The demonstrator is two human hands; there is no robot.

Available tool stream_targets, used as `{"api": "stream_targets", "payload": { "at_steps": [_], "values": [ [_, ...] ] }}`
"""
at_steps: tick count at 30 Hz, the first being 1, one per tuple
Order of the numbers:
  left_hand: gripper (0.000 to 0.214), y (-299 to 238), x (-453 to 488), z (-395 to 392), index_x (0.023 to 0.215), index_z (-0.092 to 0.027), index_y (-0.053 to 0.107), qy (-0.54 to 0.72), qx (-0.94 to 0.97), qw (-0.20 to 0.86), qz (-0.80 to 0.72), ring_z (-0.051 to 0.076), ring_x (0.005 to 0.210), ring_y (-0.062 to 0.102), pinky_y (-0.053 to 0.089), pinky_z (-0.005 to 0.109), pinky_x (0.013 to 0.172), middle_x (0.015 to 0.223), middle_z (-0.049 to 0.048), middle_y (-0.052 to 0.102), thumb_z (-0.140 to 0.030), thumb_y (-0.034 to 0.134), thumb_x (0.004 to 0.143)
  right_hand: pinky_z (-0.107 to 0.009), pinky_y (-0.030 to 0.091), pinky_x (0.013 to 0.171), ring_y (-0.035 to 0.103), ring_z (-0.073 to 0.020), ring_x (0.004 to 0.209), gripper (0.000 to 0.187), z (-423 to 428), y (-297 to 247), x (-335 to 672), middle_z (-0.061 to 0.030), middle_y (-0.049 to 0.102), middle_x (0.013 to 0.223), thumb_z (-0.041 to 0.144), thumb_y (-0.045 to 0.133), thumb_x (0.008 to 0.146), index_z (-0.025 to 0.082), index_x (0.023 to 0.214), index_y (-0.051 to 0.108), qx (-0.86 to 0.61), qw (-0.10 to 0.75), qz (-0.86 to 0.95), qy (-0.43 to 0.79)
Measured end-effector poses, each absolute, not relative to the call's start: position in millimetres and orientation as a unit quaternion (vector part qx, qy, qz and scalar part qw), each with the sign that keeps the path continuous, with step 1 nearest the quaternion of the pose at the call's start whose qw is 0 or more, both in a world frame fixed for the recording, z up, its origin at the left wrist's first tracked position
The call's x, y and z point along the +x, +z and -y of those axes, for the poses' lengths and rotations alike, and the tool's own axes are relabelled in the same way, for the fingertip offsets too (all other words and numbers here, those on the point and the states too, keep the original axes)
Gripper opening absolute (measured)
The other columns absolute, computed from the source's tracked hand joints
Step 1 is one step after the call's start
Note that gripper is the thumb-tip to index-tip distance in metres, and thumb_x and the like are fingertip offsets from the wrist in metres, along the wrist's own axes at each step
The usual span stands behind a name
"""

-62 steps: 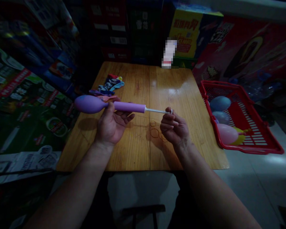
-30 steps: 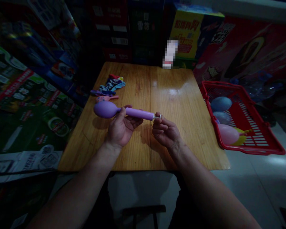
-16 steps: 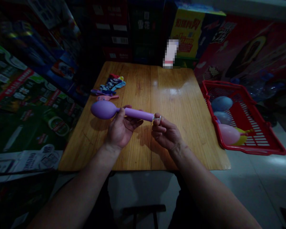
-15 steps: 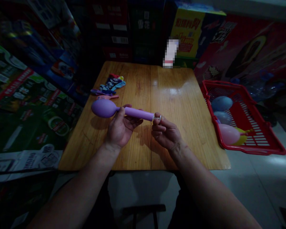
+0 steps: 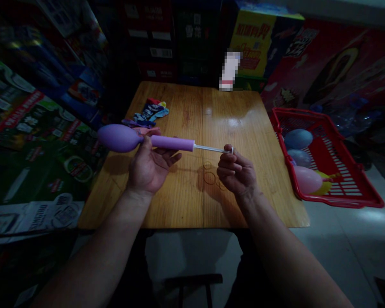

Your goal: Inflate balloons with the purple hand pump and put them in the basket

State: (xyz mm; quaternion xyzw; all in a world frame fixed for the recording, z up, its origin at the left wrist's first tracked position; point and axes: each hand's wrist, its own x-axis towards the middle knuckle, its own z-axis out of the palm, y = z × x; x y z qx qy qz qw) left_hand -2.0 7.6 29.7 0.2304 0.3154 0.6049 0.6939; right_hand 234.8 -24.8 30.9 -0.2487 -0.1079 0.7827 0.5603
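Grips the smooth purple balloon pump above the wood-grained desk with left fingers at the nozzle end, just beside a taut, egg-shaped balloon seen across the left edge. Pinches the end of the thin white plunger with right fingers. Aligns both long axes from left edge toward right edge.

Left hand and right hand bare. Forearms bare too as far as seen, broad, tapering toward the hands; faint creases at right wrist. Legwear dark, near black; cut and fabric lost in shadow.
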Motion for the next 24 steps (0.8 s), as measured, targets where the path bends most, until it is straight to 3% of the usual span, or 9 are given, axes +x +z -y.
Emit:
{"api": "stream_targets", "payload": {
  "at_steps": [6, 15, 20, 24],
  "values": [
    [0.029, 22, 19, 9, 0.120, -0.026, 0.064, 0.561, 0.230, 0.739, -0.294, 0.031, 0.114, 0.075, 0.061, 0.049, 0.093, 0.118, 0.0112, 0.079, -0.050, 0.062, 0.103, -0.012, 0.040, 0.048, 0.042, -0.0023, 0.047, 0.018, 23, 17, 210, 0.0051, 0.067, 0.075, 0.015, 0.051, 0.105, 0.020, 0.102, 0.067, -0.217, 0.515, 0.045, 0.828],
    [0.031, 21, 10, -1, 0.123, -0.024, 0.064, 0.563, 0.221, 0.734, -0.310, 0.029, 0.103, 0.078, 0.063, 0.041, 0.086, 0.109, 0.0128, 0.080, -0.048, 0.059, 0.104, -0.012, 0.037, 0.045, 0.036, -0.0026, 0.044, 0.025, 26, 23, 213, 0.0053, 0.063, 0.071, 0.014, 0.044, 0.107, 0.019, 0.098, 0.067, -0.236, 0.508, 0.034, 0.828],
    [0.038, 31, -6, -5, 0.129, -0.023, 0.063, 0.610, 0.222, 0.699, -0.299, 0.028, 0.101, 0.079, 0.064, 0.037, 0.080, 0.108, 0.0122, 0.080, -0.051, 0.057, 0.105, -0.013, 0.032, 0.043, 0.027, -0.0043, 0.042, 0.031, 27, 36, 232, 0.0076, 0.057, 0.065, 0.018, 0.040, 0.109, 0.021, 0.095, 0.068, -0.257, 0.544, 0.081, 0.794],
    [0.037, 29, 3, 4, 0.129, -0.024, 0.061, 0.586, 0.222, 0.722, -0.292, 0.029, 0.104, 0.078, 0.064, 0.040, 0.083, 0.115, 0.0135, 0.079, -0.051, 0.058, 0.105, -0.012, 0.038, 0.047, 0.034, -0.0033, 0.044, 0.021, 29, 28, 223, 0.0065, 0.064, 0.072, 0.017, 0.050, 0.106, 0.021, 0.097, 0.069, -0.223, 0.531, 0.092, 0.812]
  ]
}}
